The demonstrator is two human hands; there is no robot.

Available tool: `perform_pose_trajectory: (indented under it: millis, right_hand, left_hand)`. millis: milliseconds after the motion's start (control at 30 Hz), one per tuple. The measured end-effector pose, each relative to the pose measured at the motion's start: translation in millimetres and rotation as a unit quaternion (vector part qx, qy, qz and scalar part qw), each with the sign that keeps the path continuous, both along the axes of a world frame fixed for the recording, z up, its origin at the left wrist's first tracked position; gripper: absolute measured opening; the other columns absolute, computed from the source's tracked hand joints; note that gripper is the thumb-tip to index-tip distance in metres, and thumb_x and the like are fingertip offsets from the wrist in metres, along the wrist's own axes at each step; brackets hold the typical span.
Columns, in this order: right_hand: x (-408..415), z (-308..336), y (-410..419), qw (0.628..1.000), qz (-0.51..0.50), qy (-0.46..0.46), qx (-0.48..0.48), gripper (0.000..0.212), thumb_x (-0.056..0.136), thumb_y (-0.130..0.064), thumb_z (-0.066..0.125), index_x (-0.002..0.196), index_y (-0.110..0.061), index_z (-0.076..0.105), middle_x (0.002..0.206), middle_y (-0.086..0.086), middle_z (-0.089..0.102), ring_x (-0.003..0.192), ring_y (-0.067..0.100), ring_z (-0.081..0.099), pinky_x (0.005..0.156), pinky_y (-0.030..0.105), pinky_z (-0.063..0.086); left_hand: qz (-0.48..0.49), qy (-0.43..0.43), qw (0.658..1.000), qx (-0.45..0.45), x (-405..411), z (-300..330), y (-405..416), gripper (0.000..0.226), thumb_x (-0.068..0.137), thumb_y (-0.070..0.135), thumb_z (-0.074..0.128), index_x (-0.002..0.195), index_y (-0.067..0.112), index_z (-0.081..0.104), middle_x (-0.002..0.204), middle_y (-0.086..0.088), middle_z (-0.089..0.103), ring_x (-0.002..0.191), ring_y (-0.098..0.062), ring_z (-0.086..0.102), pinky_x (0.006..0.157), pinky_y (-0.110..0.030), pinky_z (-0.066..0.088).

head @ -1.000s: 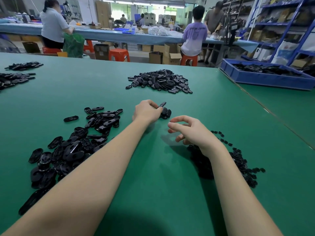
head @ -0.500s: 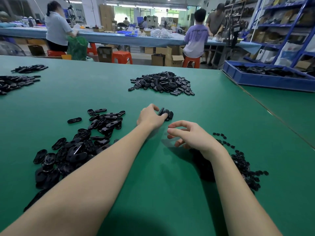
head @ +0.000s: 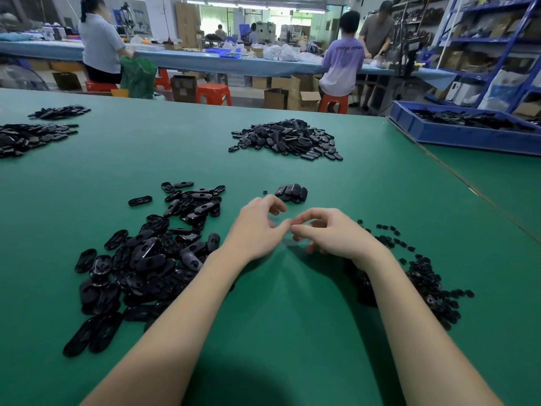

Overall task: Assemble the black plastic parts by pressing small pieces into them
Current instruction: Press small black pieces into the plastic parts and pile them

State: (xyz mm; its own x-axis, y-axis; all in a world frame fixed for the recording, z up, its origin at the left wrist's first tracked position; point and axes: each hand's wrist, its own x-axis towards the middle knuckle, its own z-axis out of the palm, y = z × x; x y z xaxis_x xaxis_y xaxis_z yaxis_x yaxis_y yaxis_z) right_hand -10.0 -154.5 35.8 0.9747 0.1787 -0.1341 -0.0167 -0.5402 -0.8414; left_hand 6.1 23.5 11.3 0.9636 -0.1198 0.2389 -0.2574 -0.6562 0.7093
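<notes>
While the left hand (head: 257, 227) and right hand (head: 328, 232) meet fingertip to fingertip above the green mat (head: 278, 303), neither visibly holds a part: both sets of fingers are loosely curled, and whether a tiny piece is pinched between them I cannot tell. The shells (head: 146, 259), long ovals with their axes pointing every way, lie heaped just left of the left hand, so that hand is the nearer one for picking the next. The small pieces (head: 424, 276) are scattered just right of the right hand and partly under its wrist. A little stack (head: 292, 192), probably finished work, sits just beyond the hands, with one stray bit (head: 265, 192) beside it. Farther beyond lies a bigger heap (head: 288, 140). The mat looks flat and matte. A blue tray (head: 468, 136) stands far right of the hands; past the table, people work at a long bench (head: 234, 64) among cartons and shelving.
</notes>
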Motion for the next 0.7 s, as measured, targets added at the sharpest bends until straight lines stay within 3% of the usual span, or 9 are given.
perform_pose_trajectory:
  millis: [233, 500, 700]
  right_hand:
    - [-3, 0, 15, 0.996, 0.018, -0.049, -0.072, 0.005, 0.091, -0.033, 0.068, 0.094, -0.029, 0.071, 0.086, -0.008, 0.078, 0.059, 0.004, 0.067, 0.066, 0.022, 0.047]
    - [-5, -2, 28, 0.993, 0.031, -0.077, -0.089, 0.005, 0.092, -0.029, 0.068, 0.09, -0.028, 0.071, 0.084, -0.006, 0.076, 0.059, 0.006, 0.068, 0.069, 0.023, 0.051]
    - [-6, -5, 39, 0.99, 0.043, -0.087, -0.105, 0.005, 0.092, -0.031, 0.069, 0.09, -0.029, 0.073, 0.088, -0.005, 0.075, 0.076, 0.015, 0.07, 0.079, 0.029, 0.055]
  left_hand:
    - [0.002, -0.014, 0.999, 0.046, -1, 3, 22, 0.01, 0.089, 0.032, 0.068, 0.096, 0.031, 0.062, 0.102, 0.009, 0.065, 0.084, -0.011, 0.064, 0.088, -0.034, 0.053]
    - [0.094, -0.047, 0.99, 0.097, 7, 11, 67, 0.008, 0.089, 0.031, 0.066, 0.096, 0.028, 0.063, 0.099, 0.009, 0.062, 0.094, -0.016, 0.058, 0.086, -0.033, 0.048]
    - [0.162, -0.035, 0.981, 0.099, 6, 15, 92, 0.011, 0.091, 0.024, 0.06, 0.098, 0.024, 0.068, 0.103, 0.002, 0.066, 0.098, -0.019, 0.062, 0.087, -0.038, 0.053]
